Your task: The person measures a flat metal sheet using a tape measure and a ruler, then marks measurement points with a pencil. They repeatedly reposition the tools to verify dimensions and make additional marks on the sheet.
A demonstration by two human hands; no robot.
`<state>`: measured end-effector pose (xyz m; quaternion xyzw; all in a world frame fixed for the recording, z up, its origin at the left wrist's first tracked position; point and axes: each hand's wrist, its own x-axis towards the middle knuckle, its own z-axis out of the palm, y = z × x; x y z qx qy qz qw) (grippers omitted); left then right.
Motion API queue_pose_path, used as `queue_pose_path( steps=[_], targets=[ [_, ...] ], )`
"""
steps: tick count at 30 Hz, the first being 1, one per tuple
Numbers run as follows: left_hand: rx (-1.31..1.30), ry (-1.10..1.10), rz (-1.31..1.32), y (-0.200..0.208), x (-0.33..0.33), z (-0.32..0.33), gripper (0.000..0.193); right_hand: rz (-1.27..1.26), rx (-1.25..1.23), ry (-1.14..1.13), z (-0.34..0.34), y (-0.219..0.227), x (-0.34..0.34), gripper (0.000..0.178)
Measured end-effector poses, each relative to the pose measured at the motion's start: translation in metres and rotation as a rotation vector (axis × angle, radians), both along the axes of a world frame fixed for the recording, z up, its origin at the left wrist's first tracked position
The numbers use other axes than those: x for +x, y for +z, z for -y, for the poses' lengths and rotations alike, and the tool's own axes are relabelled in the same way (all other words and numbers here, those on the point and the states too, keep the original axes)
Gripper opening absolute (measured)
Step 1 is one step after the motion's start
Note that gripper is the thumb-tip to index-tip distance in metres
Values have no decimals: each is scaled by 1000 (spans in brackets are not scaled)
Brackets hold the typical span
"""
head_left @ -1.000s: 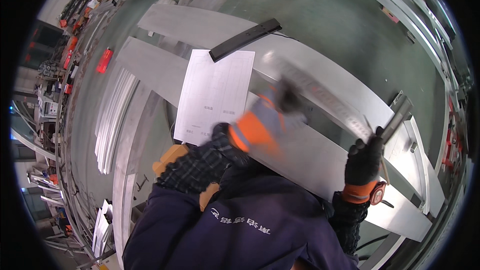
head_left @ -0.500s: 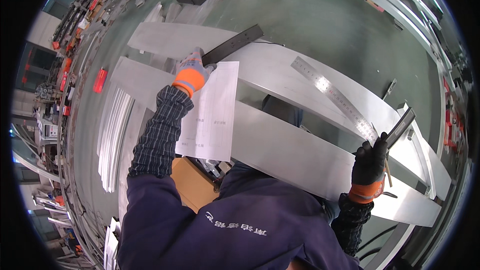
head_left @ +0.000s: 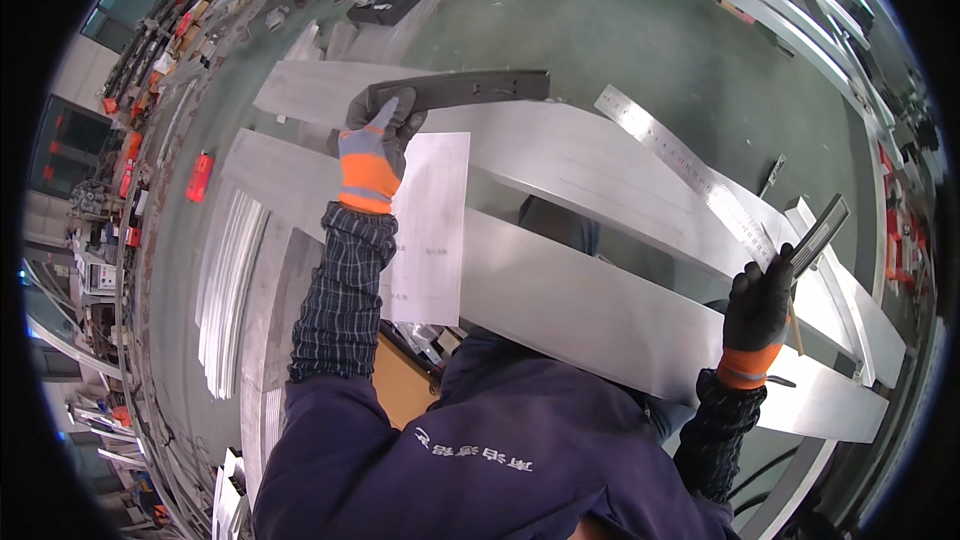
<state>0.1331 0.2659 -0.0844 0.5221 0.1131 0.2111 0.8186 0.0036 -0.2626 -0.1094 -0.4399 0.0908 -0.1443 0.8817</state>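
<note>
My left hand (head_left: 378, 145), in a grey and orange glove, is closed around one end of a dark grey metal bar (head_left: 480, 88). The bar points to the right, over the far silver metal beam (head_left: 600, 162). Just below this hand, a printed white sheet of paper (head_left: 432, 240) lies across the near silver beam (head_left: 570, 290). At the right, my right hand (head_left: 757, 305), in a black and orange glove, grips a try square (head_left: 690, 165) near its corner. Its long ruled steel blade slants toward the far left over the far beam. A thin brown stick (head_left: 796, 328) shows beside the fingers.
A small dark tool (head_left: 772, 176) rests at the far beam's outer edge. Long light strips (head_left: 232, 290) are stacked at the left. A cardboard box (head_left: 402, 388) stands by my body, and a red object (head_left: 200, 177) lies on the green floor (head_left: 480, 20).
My left hand has lifted and turned the dark bar, which now lies nearly level across the view. The right hand and try square have shifted slightly right and up.
</note>
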Motion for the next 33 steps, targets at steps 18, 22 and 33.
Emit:
queue_pose_path(
  steps=[18, 22, 33],
  targets=[
    [20, -491, -145, -2, -128, 165, 59, 169, -1127, 96, 7, -15, -19, 46],
    [-49, -501, -135, -5, -126, 172, 66, 169, -1262, 78, 6, -32, -30, 42],
    [-76, -471, -184, -10, -126, 168, 60, -215, -713, 41, -5, -47, -36, 75]
  ],
)
